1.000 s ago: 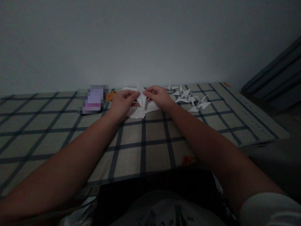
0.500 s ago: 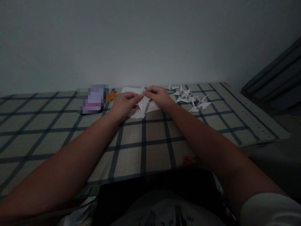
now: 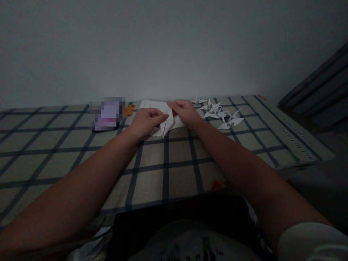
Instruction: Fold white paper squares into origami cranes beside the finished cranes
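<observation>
My left hand (image 3: pixel 145 121) and my right hand (image 3: pixel 185 111) meet over a white, partly folded paper piece (image 3: pixel 166 125), each pinching it with closed fingers. The piece is held low, just over a stack of white paper sheets (image 3: pixel 153 105) that lie on the checked cloth (image 3: pixel 176 159). To the right of my right hand stands a cluster of several small white folded paper cranes (image 3: pixel 219 114).
A blurred purple-and-dark object (image 3: pixel 107 114) lies left of my hands, with a small orange thing (image 3: pixel 129 109) beside it. A plain wall rises just behind the cloth. A dark slatted structure (image 3: pixel 320 90) stands at the far right.
The folded paper stood upright between my fingertips a second ago; now it is lowered and tilted flat toward the sheets. Both hands have closed in over it.
</observation>
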Demonstrator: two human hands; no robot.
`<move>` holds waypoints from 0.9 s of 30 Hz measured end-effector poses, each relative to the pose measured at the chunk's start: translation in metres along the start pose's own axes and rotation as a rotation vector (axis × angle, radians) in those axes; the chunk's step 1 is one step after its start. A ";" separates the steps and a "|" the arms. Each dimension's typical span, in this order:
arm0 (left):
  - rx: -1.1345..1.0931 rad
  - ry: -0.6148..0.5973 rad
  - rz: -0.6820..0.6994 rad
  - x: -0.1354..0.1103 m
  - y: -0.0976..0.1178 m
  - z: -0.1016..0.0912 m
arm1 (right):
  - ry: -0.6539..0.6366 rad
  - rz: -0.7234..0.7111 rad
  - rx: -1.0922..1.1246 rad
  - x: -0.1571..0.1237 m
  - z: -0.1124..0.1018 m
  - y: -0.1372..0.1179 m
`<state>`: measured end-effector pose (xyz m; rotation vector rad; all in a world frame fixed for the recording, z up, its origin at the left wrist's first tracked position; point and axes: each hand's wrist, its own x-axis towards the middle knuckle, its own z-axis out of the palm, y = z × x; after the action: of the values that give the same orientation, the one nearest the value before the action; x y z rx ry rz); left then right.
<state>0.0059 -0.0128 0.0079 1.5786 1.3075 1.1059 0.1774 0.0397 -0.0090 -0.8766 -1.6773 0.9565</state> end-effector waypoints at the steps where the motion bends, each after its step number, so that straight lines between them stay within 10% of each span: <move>1: -0.017 0.014 0.007 0.001 -0.001 0.000 | 0.007 -0.002 0.004 0.000 0.000 -0.001; 8: -0.172 0.213 0.062 0.010 -0.006 -0.001 | -0.071 0.082 0.186 0.001 0.005 -0.004; 27: -0.277 0.087 0.032 0.016 -0.013 -0.005 | -0.104 0.014 0.255 0.001 0.002 -0.002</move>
<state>-0.0016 0.0054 -0.0011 1.3632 1.1324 1.3263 0.1756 0.0393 -0.0077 -0.6789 -1.5933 1.2130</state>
